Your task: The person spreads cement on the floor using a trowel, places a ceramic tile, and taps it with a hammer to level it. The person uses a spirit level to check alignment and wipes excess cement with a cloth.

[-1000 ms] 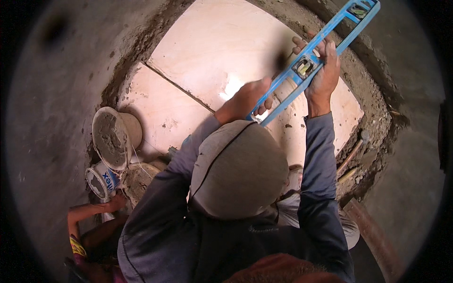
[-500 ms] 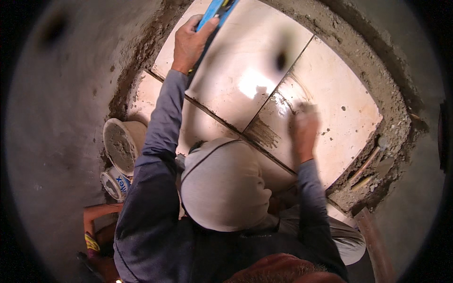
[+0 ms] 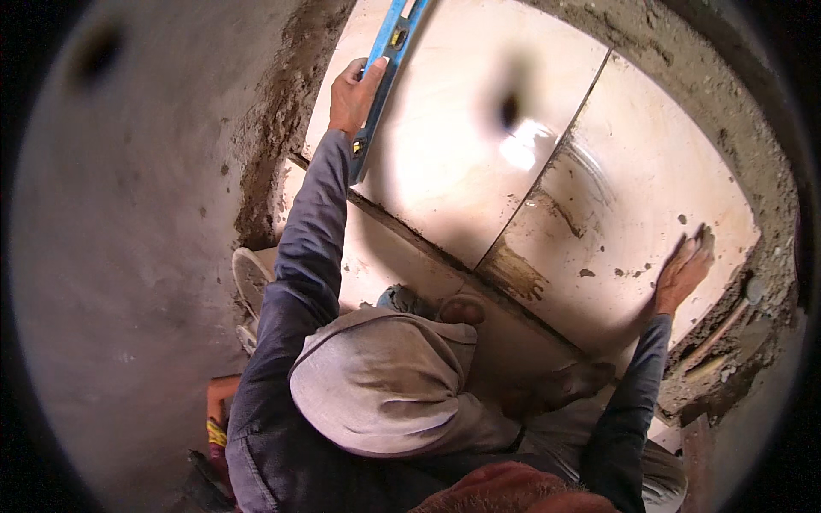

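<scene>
My left hand (image 3: pixel 355 97) grips a blue spirit level (image 3: pixel 398 43) that lies along the left side of a large pale floor tile (image 3: pixel 462 111); the level's far end runs out of the picture. To the right, past a dark joint, is a second pale tile (image 3: pixel 658 154), smeared with wet mortar (image 3: pixel 513 272) near its lower left corner. My right hand (image 3: pixel 684 267) rests on this tile near its right edge. Its fingers are stretched out, and it holds nothing.
Rough mortar (image 3: pixel 684 51) borders the tiles. A wooden-handled tool (image 3: pixel 723 329) lies at the right edge. My bent knee (image 3: pixel 376 376) is in front. At left, a bucket (image 3: pixel 250 282) is partly behind my arm; another person's banded arm (image 3: pixel 218 410) shows below it.
My right hand has moved right, from the mortar smears beside the joint to the tile's right side. The left hand still holds the level, more of which shows. The whole view has shifted.
</scene>
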A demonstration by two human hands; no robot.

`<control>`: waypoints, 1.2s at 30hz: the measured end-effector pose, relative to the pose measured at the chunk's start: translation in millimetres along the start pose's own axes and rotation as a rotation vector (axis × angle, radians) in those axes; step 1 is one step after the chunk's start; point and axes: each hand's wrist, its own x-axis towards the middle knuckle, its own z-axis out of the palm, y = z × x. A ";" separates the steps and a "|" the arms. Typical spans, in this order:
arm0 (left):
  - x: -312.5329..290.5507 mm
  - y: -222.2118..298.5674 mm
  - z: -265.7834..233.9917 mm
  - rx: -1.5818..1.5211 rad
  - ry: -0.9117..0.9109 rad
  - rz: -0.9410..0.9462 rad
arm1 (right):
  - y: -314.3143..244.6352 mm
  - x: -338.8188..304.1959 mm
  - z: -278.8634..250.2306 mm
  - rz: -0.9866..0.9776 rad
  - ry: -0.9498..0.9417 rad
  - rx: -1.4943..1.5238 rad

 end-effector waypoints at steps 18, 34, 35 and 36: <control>-9.7 -18.1 13.0 -0.030 -0.047 -0.195 | 7.0 14.6 14.3 -0.091 0.040 -0.031; -13.1 -27.7 11.4 -0.064 -0.066 -0.145 | 13.8 7.0 19.4 0.012 -0.019 -0.141; -12.8 -28.1 11.2 -0.058 -0.064 -0.149 | 14.5 6.5 19.5 0.018 -0.031 -0.162; -12.5 -28.3 11.1 -0.053 -0.066 -0.151 | 15.4 6.3 19.2 0.016 -0.039 -0.179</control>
